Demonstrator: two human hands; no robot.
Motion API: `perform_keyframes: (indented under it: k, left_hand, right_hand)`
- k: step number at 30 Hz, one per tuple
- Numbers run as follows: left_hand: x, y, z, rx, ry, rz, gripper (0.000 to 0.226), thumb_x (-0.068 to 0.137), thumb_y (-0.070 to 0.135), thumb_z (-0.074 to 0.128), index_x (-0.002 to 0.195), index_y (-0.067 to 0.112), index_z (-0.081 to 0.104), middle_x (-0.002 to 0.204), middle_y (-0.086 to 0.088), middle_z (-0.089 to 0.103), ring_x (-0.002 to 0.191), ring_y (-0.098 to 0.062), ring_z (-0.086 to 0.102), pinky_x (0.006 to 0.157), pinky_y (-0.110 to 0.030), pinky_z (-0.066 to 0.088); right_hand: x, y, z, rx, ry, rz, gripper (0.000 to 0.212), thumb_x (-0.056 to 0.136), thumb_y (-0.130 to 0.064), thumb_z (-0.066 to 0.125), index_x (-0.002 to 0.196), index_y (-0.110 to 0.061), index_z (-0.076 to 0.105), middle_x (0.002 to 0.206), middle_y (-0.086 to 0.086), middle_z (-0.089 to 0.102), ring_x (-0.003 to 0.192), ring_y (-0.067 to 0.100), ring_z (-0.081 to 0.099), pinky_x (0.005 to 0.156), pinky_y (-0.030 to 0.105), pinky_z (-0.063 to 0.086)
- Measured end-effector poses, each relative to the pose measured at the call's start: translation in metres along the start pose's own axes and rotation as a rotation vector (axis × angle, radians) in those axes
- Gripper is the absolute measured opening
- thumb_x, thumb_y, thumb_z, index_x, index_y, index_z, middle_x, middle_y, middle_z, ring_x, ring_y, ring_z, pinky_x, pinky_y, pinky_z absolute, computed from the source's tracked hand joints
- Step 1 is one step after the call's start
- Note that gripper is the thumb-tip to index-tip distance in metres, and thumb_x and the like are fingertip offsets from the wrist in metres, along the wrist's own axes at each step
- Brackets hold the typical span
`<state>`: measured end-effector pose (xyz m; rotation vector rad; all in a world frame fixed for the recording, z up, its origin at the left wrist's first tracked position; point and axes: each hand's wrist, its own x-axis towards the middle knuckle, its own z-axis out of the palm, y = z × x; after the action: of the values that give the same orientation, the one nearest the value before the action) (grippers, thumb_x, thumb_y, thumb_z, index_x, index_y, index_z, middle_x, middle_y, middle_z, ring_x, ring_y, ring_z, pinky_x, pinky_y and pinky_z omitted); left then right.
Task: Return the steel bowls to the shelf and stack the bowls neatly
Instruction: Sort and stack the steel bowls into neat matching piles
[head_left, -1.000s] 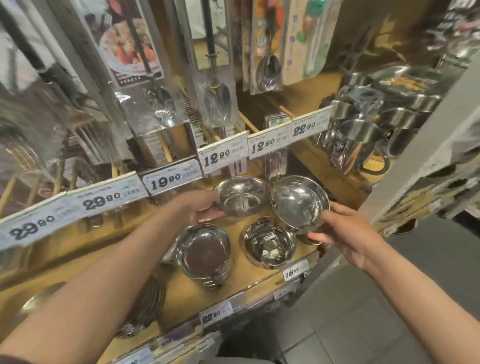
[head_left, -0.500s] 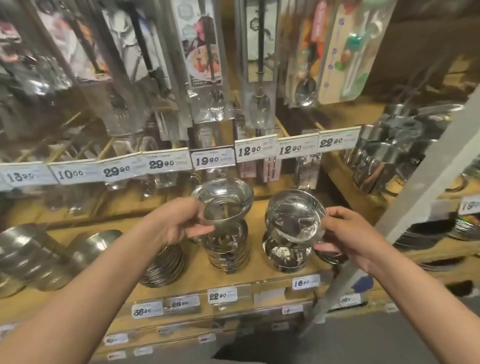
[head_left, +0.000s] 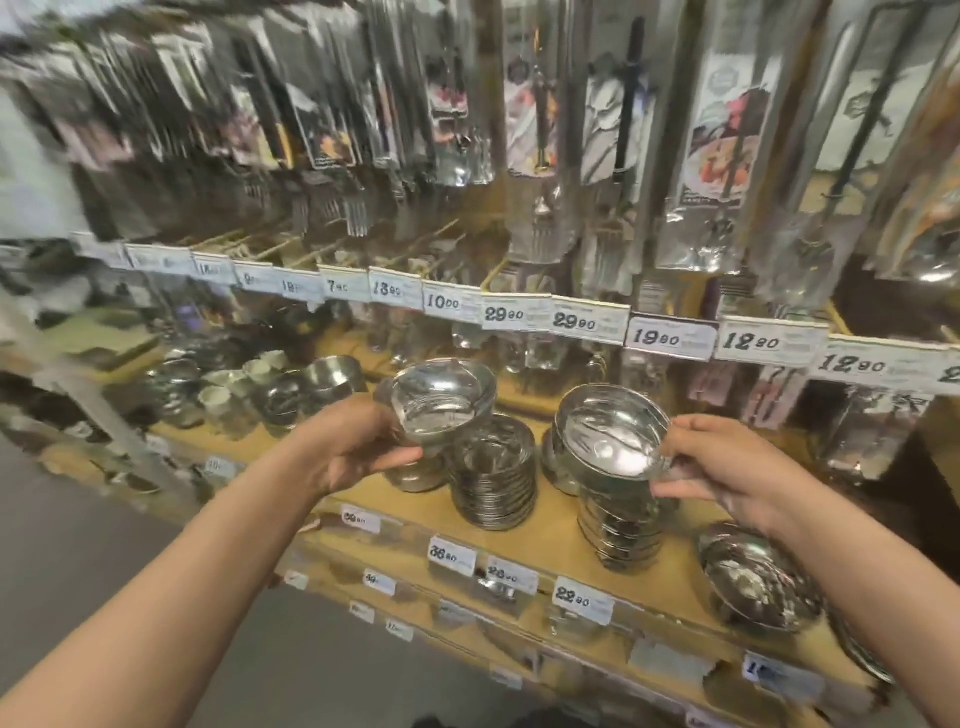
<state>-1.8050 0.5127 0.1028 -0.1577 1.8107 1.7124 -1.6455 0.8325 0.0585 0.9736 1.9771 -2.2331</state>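
Observation:
I hold one steel bowl in each hand in front of a wooden shop shelf (head_left: 550, 540). My left hand (head_left: 353, 449) grips the rim of a shiny bowl (head_left: 439, 402), tilted toward me, above a low stack (head_left: 415, 475). My right hand (head_left: 727, 467) pinches the right rim of a second bowl (head_left: 610, 436), which hangs just over a tall stack of bowls (head_left: 623, 525). Between them stands another stack of bowls (head_left: 493, 475).
A loose stack of shallow bowls (head_left: 758, 577) lies at the shelf's right end. More steel cups and bowls (head_left: 270, 389) crowd the left. Packaged utensils (head_left: 540, 156) hang above a row of price tags (head_left: 571, 322). Grey floor lies lower left.
The view has swung left, so the shelf and stacks slid right in frame. Both hands keep their bowls; the right bowl now sits lower over the tall stack.

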Motion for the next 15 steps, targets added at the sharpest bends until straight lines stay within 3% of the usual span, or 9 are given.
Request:
perform_keyframes:
  k: [4, 6, 9, 11, 15]
  left_hand:
    - [0.003, 0.001, -0.026, -0.033, 0.013, -0.001, 0.022, 0.095, -0.011, 0.041, 0.102, 0.005, 0.055, 0.073, -0.016, 0.076, 0.069, -0.026, 0.077, 0.049, -0.028, 0.061]
    - [0.01, 0.003, -0.038, -0.055, 0.033, 0.009, 0.023, 0.094, -0.012, 0.043, 0.103, 0.003, 0.058, 0.084, -0.02, 0.077, 0.07, -0.025, 0.077, 0.049, -0.028, 0.061]
    - [0.022, 0.008, -0.057, -0.093, -0.006, 0.009, 0.024, 0.093, -0.014, 0.042, 0.096, 0.005, 0.057, 0.073, -0.015, 0.077, 0.072, -0.027, 0.077, 0.05, -0.029, 0.061]
    - [0.032, 0.014, -0.071, -0.091, -0.031, 0.003, 0.025, 0.092, -0.015, 0.042, 0.092, 0.005, 0.057, 0.066, -0.012, 0.075, 0.069, -0.025, 0.077, 0.051, -0.029, 0.062]
    - [0.059, 0.028, -0.105, -0.045, -0.075, 0.002, 0.033, 0.09, -0.019, 0.04, 0.1, 0.005, 0.061, 0.073, -0.012, 0.077, 0.065, -0.023, 0.076, 0.048, -0.028, 0.061]
  right_hand:
    - [0.017, -0.015, 0.027, 0.002, -0.055, 0.03, 0.011, 0.095, 0.007, 0.056, 0.098, -0.003, 0.06, 0.064, 0.016, 0.07, 0.057, 0.025, 0.073, 0.051, 0.03, 0.062]
    - [0.025, -0.02, 0.04, -0.005, -0.067, 0.028, 0.013, 0.094, 0.009, 0.056, 0.101, -0.001, 0.063, 0.076, 0.022, 0.075, 0.064, 0.028, 0.076, 0.054, 0.033, 0.063]
    - [0.037, -0.025, 0.059, -0.043, -0.086, 0.028, 0.016, 0.094, 0.008, 0.056, 0.105, 0.001, 0.064, 0.087, 0.024, 0.076, 0.064, 0.026, 0.076, 0.063, 0.037, 0.063]
    - [0.045, -0.027, 0.072, -0.056, -0.076, 0.036, 0.02, 0.093, 0.008, 0.057, 0.109, 0.0, 0.066, 0.084, 0.023, 0.076, 0.058, 0.023, 0.073, 0.058, 0.036, 0.063]
    - [0.062, -0.03, 0.098, -0.099, -0.05, 0.035, 0.024, 0.093, 0.006, 0.06, 0.114, -0.003, 0.067, 0.099, 0.028, 0.075, 0.063, 0.024, 0.071, 0.048, 0.024, 0.06]
